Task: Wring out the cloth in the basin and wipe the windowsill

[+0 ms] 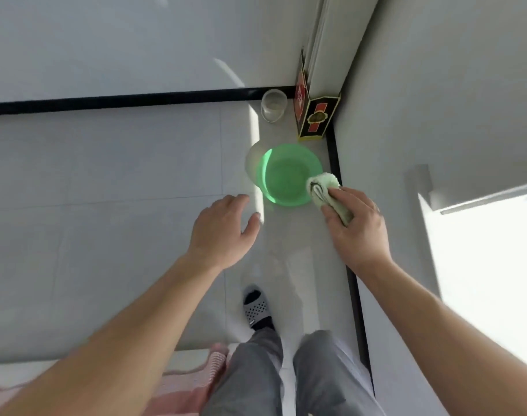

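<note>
Two hands show in my head view, both reaching down over the pale tiled floor [106, 175]. My right hand [355, 223] has its grip clenched around the cloth [323, 186], a pale green rolled towel whose twisted end sticks out past my fingers and overlaps the near right rim of the basin [274, 172]. The basin is green, round and translucent, standing on the floor close to the black strip along the foot of the right wall. My left hand [223, 226] hangs apart from the basin's left side, grip released, fingers spread and curled, holding nothing.

Beyond the basin, in the corner, a clear plastic cup [273, 105] stands beside a tall red, black and gold box [314, 118] that leans against a white curtain [331, 40]. Below my arms I see grey trousers [256, 379], a grey perforated slipper [256, 309] over a dark sock, and a pink striped fabric [208, 370] at the lower left. A bright ledge [481, 250] lies at the right; I cannot tell if it is the windowsill.
</note>
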The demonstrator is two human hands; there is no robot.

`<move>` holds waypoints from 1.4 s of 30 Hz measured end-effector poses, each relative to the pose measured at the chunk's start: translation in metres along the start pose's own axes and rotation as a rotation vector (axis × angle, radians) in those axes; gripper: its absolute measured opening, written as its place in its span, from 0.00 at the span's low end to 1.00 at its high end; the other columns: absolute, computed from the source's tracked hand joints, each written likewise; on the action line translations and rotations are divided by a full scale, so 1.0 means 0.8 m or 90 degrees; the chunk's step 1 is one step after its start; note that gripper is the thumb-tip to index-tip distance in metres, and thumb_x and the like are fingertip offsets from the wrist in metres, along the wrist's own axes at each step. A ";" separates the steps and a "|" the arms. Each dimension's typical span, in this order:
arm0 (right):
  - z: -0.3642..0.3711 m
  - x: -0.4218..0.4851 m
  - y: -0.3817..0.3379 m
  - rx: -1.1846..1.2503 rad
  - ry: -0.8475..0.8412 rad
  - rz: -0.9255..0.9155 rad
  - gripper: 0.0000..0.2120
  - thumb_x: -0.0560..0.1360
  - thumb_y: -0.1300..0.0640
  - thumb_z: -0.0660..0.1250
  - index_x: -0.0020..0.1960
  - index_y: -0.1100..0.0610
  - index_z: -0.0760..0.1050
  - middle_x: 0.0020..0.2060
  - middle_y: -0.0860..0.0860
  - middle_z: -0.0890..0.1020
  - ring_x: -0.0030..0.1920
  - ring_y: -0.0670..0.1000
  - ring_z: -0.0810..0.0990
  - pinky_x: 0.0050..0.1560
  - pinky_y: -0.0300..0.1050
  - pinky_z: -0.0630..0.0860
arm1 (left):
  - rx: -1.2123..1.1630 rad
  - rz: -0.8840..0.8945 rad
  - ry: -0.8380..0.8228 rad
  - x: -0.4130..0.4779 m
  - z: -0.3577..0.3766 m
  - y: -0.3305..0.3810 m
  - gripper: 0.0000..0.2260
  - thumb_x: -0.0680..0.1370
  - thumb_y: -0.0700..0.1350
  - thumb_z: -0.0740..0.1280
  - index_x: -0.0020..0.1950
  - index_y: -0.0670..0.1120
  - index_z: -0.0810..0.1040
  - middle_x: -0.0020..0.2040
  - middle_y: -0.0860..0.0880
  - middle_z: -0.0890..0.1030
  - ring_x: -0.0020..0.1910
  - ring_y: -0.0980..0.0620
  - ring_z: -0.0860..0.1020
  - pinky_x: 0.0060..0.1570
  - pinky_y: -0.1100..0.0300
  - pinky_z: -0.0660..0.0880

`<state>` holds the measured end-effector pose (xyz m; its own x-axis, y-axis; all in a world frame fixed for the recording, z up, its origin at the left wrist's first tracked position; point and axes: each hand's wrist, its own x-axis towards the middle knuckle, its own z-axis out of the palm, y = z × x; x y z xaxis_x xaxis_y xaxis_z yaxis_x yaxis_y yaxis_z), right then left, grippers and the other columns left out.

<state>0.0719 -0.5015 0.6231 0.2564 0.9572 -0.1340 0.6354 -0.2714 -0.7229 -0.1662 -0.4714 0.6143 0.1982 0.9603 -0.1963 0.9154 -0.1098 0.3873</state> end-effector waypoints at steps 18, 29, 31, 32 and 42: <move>0.189 0.369 0.095 -0.009 0.044 0.233 0.16 0.77 0.54 0.69 0.65 0.50 0.79 0.65 0.49 0.77 0.63 0.55 0.73 0.58 0.42 0.66 | 0.159 0.213 -0.221 0.495 0.107 -0.089 0.21 0.79 0.57 0.55 0.66 0.47 0.72 0.55 0.48 0.80 0.54 0.45 0.78 0.55 0.50 0.71; 0.405 0.448 0.196 -0.003 0.157 0.436 0.14 0.76 0.60 0.68 0.61 0.57 0.80 0.58 0.55 0.81 0.55 0.58 0.77 0.61 0.53 0.73 | 0.245 0.465 -0.406 0.675 0.279 -0.186 0.20 0.79 0.57 0.55 0.64 0.47 0.72 0.54 0.47 0.79 0.53 0.45 0.77 0.54 0.50 0.70; 0.454 0.453 0.219 0.010 0.186 0.466 0.14 0.75 0.61 0.68 0.60 0.59 0.81 0.56 0.56 0.82 0.54 0.59 0.78 0.60 0.55 0.74 | 0.257 0.500 -0.422 0.695 0.315 -0.202 0.20 0.79 0.57 0.54 0.62 0.46 0.72 0.53 0.46 0.79 0.52 0.44 0.77 0.53 0.50 0.70; 0.477 0.456 0.231 0.017 0.204 0.482 0.13 0.75 0.61 0.69 0.59 0.58 0.81 0.55 0.57 0.82 0.54 0.60 0.78 0.59 0.54 0.74 | 0.259 0.513 -0.425 0.703 0.333 -0.209 0.20 0.79 0.57 0.54 0.62 0.46 0.73 0.54 0.46 0.79 0.52 0.44 0.77 0.53 0.50 0.70; 0.602 0.485 0.382 -0.046 0.235 0.411 0.15 0.71 0.61 0.73 0.58 0.57 0.82 0.58 0.61 0.79 0.56 0.65 0.76 0.60 0.53 0.72 | 0.274 0.598 -0.426 0.744 0.486 -0.237 0.19 0.79 0.57 0.57 0.64 0.47 0.71 0.57 0.44 0.77 0.57 0.42 0.75 0.55 0.49 0.70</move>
<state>0.0151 -0.1650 0.0237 0.8143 0.5129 -0.2718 0.3186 -0.7864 -0.5292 -0.0855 0.0208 0.0736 0.8666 0.1563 -0.4739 0.3365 -0.8843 0.3236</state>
